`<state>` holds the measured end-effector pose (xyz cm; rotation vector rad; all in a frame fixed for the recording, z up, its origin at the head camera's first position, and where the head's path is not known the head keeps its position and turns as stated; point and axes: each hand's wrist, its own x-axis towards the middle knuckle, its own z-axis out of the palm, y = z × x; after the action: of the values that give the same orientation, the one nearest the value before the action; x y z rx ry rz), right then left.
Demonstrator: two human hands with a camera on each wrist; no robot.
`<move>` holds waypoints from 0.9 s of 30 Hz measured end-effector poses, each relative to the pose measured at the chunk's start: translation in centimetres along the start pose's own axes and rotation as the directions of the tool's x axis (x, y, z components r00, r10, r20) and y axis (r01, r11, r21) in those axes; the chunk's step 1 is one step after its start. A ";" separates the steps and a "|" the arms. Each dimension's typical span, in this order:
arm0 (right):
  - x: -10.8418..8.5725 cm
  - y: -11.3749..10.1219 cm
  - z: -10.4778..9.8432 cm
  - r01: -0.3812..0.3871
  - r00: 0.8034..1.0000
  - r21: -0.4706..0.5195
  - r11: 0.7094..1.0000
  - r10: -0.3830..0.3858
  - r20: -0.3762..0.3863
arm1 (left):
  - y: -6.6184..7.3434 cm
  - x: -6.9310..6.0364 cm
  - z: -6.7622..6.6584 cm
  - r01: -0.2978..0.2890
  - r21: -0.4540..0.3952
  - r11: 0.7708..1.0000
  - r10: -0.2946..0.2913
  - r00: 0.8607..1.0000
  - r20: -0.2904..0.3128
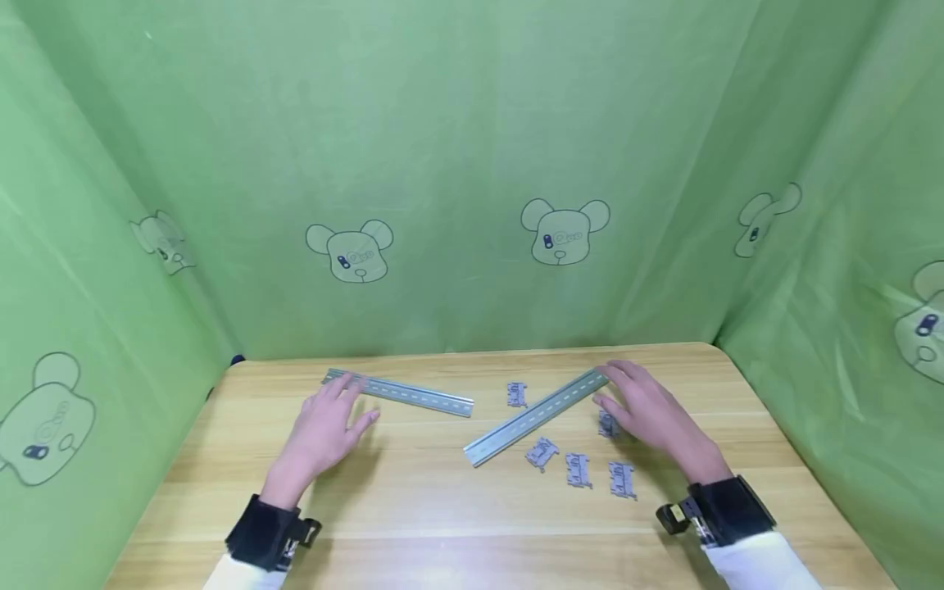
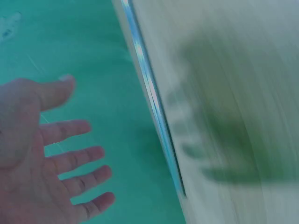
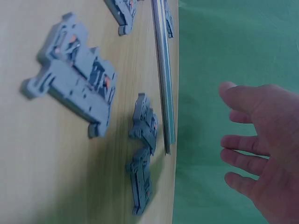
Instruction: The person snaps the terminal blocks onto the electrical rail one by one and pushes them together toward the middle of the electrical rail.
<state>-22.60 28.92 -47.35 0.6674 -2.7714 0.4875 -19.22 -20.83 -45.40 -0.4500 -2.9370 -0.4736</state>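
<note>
My left hand [image 1: 322, 432] has its fingers spread over the far-left end of a slotted metal DIN rail [image 1: 420, 396]. In the left wrist view the same fingers hold nothing, and a shadow falls on the wood. A second, longer DIN rail [image 1: 534, 416] lies slanted across the right half. Near its upper end hovers my right hand [image 1: 656, 414], fingers loosely extended and holding nothing in the right wrist view. Beneath that hand sits a grey terminal block [image 1: 608, 424], partly covered. Another terminal block [image 3: 77, 77] lies flat, large in the right wrist view.
More grey terminal blocks lie around the slanted rail: one block [image 1: 516, 394] behind it, a tilted block [image 1: 542, 453] in front. Two further ones lie to the right of that. Green curtains [image 1: 457, 164] enclose the wooden table [image 1: 442, 508] at the back and sides.
</note>
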 end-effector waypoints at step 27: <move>4.9 1.3 3.8 -0.005 0.961 0.055 0.999 -0.010 0.276 | 12.0 2.4 7.6 -0.049 -0.149 0.988 0.076 0.981 0.180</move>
<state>-28.05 26.67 -49.65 0.8080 -3.0263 0.5059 -18.34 -6.84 -48.67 -0.6348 -3.0664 -0.6734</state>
